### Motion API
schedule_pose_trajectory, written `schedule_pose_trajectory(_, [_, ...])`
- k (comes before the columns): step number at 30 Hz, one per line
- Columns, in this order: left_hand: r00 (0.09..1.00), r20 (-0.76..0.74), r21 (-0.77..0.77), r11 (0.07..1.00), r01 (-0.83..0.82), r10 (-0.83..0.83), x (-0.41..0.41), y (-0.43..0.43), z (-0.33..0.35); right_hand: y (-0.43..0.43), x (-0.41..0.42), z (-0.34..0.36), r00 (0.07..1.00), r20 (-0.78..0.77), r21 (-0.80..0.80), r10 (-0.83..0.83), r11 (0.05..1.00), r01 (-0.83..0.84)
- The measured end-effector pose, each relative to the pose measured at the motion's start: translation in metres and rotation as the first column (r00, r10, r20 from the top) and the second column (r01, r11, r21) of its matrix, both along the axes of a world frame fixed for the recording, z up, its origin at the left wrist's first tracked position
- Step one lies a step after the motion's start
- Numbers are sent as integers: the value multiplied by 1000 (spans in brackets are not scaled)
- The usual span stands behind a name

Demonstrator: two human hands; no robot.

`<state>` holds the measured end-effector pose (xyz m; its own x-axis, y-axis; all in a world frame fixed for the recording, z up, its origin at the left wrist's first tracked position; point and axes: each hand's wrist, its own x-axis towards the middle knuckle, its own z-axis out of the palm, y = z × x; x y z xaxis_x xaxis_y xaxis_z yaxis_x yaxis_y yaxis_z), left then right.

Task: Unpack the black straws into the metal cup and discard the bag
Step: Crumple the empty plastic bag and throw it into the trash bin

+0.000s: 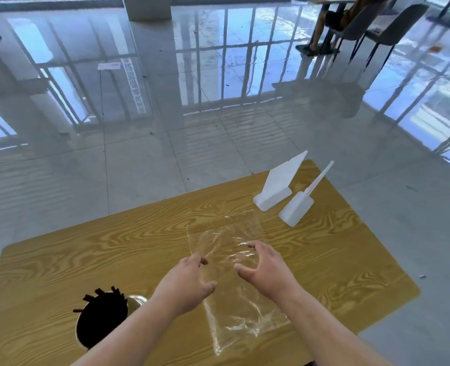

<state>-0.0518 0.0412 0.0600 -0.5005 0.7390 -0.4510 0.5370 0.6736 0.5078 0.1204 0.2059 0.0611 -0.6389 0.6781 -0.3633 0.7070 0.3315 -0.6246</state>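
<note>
On the worktop (86, 247) the clear bag (234, 299) lies flat and empty. My left hand (189, 281) and right hand (263, 268) hover apart over it, fingers loosely curled and gripping nothing. The black straws (102, 318) stand in the metal cup (136, 299), so I judge the next step is crumpling the slippery bag and discarding it.

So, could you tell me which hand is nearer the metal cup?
Left. The left hand is right of the metal cup; the right hand is farther right, over the bag.

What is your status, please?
Left hand, right hand open over bag. Straws in cup; bag empty, flat on table. White stands beyond, not blocking.
</note>
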Motion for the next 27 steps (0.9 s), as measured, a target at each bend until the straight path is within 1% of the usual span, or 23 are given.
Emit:
schedule_pose_trajectory(4, [991,111,-78,994,-72,80,8,11,-20,20,19,-15,999,41,-45,-34,998,36])
schedule_pose_trajectory(9, [944,228,-152,966,-207,239,11,12,-43,36,37,-38,993,92,-186,-80,978,96])
schedule_pose_trajectory(15, [878,337,-223,934,-278,341,13,11,-63,45,46,-57,986,120,-315,-115,938,148])
schedule_pose_trajectory(18, [843,392,-228,927,-299,369,12,15,-69,51,48,-61,985,110,-358,-132,919,163])
schedule_pose_trajectory(22, [804,427,-257,908,-332,414,10,22,-78,59,50,-67,980,88,-432,-180,879,200])
schedule_pose_trajectory(27, [796,399,-256,889,-380,455,10,29,-85,69,53,-76,963,53,-525,-263,813,251])
